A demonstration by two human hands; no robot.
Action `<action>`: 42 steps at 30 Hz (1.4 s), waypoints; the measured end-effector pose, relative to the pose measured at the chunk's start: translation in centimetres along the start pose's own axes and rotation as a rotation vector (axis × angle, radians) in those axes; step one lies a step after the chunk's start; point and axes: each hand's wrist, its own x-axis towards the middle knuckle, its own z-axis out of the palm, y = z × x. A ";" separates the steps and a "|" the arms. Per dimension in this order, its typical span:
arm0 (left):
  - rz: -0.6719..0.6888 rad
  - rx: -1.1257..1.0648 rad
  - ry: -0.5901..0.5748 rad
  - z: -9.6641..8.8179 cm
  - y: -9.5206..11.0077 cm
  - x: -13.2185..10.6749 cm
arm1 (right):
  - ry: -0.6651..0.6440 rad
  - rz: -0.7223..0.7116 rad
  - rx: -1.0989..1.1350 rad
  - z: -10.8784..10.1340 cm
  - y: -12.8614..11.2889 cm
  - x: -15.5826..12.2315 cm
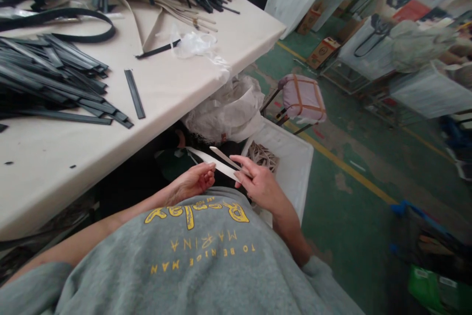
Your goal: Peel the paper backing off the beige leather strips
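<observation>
In front of my shirt I hold a long white strip [210, 158] with both hands. The curled fingers of my left hand [197, 179] pinch it at its lower edge. Its right end runs into my right hand [260, 185], where thumb and fingers close on it. A second, narrower pale strip [222, 156] also sticks out from between the right fingers; whether the two are joined I cannot tell. Above, on the white table [177, 94], lies a single short black strip [134, 94] beside a pile of black strips [55, 76].
More black and tan strips and a crumpled clear plastic bag [197, 44] lie on the table. Below its edge are a bulky plastic sack [230, 113] and a white bin [298, 157] holding tan scraps [262, 155]. A padded stool [302, 96] stands beyond, with boxes and carts further right.
</observation>
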 end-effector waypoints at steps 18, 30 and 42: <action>0.081 0.033 -0.024 0.6 0.2 0.2 | -0.034 0.037 0.101 1.3 0.4 1.8; 0.127 0.049 -0.086 0.2 0.8 0.7 | -0.049 0.078 0.138 1.5 0.3 2.3; 0.098 0.076 -0.110 -0.2 0.6 1.1 | -0.050 0.093 0.245 2.3 0.8 2.5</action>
